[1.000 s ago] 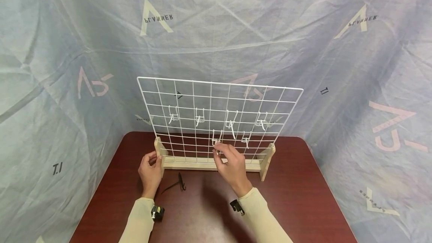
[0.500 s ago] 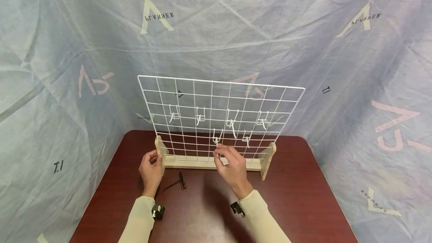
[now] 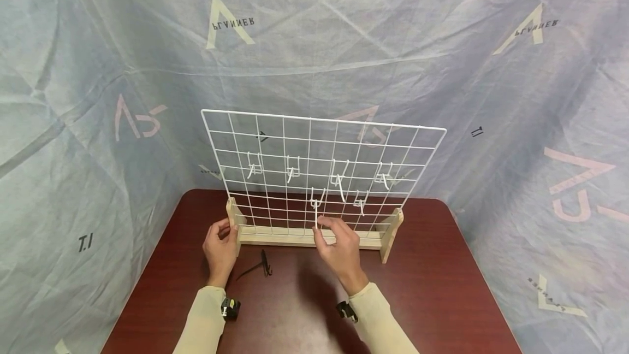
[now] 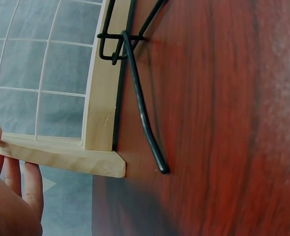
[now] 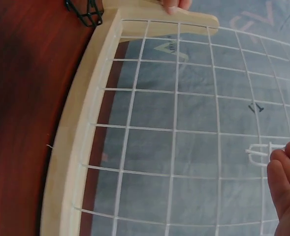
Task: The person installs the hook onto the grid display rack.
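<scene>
A white wire grid panel [image 3: 309, 163] stands upright in a wooden stand [image 3: 275, 237]. My left hand [image 3: 219, 250] holds the stand's left side piece [image 4: 61, 156], thumb on one face and fingers on the other. In front of the panel my right hand [image 3: 340, 247] pinches the long prong of a white wire hook [image 3: 316, 206] hanging in the lower row. In the right wrist view, the right fingers [image 5: 282, 182] cover most of that hook. Several other white hooks hang on the grid, among them one [image 3: 361, 202] just to the right.
A black wire hook [image 3: 265, 264] lies on the dark red wooden table [image 3: 442, 288], between the left hand and the stand's front. The stand's right side piece [image 3: 391, 235] is to the right. Grey printed cloth [image 3: 314, 26] surrounds the table on the back and sides.
My right hand's fingertips have slid down the white hook's prong, away from its base, baring more of it. My left hand stays on the side piece.
</scene>
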Demonstrator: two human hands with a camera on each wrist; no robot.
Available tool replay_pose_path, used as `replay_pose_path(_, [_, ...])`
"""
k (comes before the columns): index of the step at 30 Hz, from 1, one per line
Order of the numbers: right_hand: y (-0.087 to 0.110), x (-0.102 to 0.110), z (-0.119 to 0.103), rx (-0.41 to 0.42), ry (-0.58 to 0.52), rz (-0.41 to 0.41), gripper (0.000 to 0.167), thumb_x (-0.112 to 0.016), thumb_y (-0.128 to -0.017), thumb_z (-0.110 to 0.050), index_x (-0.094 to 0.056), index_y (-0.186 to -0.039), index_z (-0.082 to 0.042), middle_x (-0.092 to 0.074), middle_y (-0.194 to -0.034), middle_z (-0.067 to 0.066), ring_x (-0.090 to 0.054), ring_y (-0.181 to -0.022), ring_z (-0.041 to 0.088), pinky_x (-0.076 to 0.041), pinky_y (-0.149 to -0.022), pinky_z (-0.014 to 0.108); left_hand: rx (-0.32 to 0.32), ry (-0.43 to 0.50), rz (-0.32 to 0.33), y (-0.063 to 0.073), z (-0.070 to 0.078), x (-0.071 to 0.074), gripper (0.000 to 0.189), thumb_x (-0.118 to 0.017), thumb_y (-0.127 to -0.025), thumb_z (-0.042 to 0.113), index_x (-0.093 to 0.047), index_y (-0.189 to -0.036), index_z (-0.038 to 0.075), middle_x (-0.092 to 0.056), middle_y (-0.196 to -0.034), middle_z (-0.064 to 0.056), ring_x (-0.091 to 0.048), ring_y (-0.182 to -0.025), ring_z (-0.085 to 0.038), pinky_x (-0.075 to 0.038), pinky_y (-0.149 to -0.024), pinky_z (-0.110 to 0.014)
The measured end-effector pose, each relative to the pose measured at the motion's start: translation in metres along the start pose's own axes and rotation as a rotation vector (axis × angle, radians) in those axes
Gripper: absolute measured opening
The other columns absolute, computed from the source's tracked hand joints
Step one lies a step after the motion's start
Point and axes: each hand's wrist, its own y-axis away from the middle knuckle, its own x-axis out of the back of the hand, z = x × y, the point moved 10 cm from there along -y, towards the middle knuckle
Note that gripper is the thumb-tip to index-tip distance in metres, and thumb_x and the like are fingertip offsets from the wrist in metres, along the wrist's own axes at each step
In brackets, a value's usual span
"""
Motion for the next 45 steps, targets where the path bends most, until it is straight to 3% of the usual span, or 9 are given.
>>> replay_pose_path(8, [0.019,-0.016,0.006,-0.044,-0.003,-0.061,0.02,-0.085,-0.08,-0.002,-0.077,-0.097,-0.006,-0.079,-0.092,0.006,-0.075,-0.079,0.022,-0.064,-0.073,0.032,-0.01,-0.007,-0.007,0.0,0.001,0.001,0.027,-0.082,-0.092,0.006,-0.074,-0.117,0.002,-0.073,-0.112,-0.017,-0.071,-0.103,-0.025,-0.053,-0.077,-0.003])
replay_pose_path(12, [0.031,-0.029,0.009,-0.088,-0.003,-0.125,0.019,-0.085,-0.083,-0.006,-0.077,-0.1,-0.008,-0.079,-0.094,0.004,-0.075,-0.081,0.02,-0.064,-0.07,0.033,-0.01,-0.012,-0.005,-0.001,0.002,0.0,0.027,-0.081,-0.092,0.006,-0.074,-0.118,0.001,-0.073,-0.112,-0.016,-0.072,-0.105,-0.028,-0.053,-0.078,-0.003])
replay_pose_path(21, [0.058,-0.063,0.006,-0.073,-0.019,-0.224,0.023,-0.088,-0.083,-0.009,-0.076,-0.102,-0.011,-0.077,-0.095,-0.001,-0.075,-0.086,0.014,-0.062,-0.077,0.024,-0.008,0.02,-0.004,-0.003,0.0,-0.002,0.026,-0.081,-0.092,0.003,-0.074,-0.116,0.0,-0.073,-0.111,-0.018,-0.07,-0.102,-0.027,-0.051,-0.078,-0.001])
replay_pose_path(30, [0.071,-0.092,-0.002,-0.078,0.011,-0.299,0.029,-0.091,-0.082,-0.019,-0.077,-0.106,-0.011,-0.08,-0.099,0.001,-0.076,-0.092,0.017,-0.062,-0.08,0.029,-0.009,0.03,-0.007,-0.002,0.0,-0.003,0.025,-0.081,-0.091,0.002,-0.074,-0.115,-0.001,-0.072,-0.109,-0.018,-0.069,-0.101,-0.027,-0.052,-0.078,-0.002])
replay_pose_path(37, [0.08,-0.116,-0.002,-0.183,-0.007,-0.449,0.032,-0.087,-0.088,-0.027,-0.077,-0.115,-0.012,-0.079,-0.11,0.001,-0.076,-0.103,0.019,-0.063,-0.088,0.033,0.0,0.02,-0.005,-0.002,0.0,-0.001,0.025,-0.081,-0.091,0.001,-0.074,-0.115,0.0,-0.072,-0.109,-0.018,-0.07,-0.101,-0.027,-0.051,-0.077,-0.001])
replay_pose_path(45, [0.099,-0.146,-0.002,-0.273,0.024,-0.587,0.033,-0.085,-0.09,-0.032,-0.077,-0.116,-0.015,-0.078,-0.112,-0.002,-0.074,-0.103,0.015,-0.061,-0.088,0.027,-0.005,0.022,-0.005,-0.001,0.001,-0.001,0.025,-0.081,-0.092,0.002,-0.074,-0.115,0.0,-0.072,-0.11,-0.019,-0.07,-0.102,-0.03,-0.052,-0.078,-0.002])
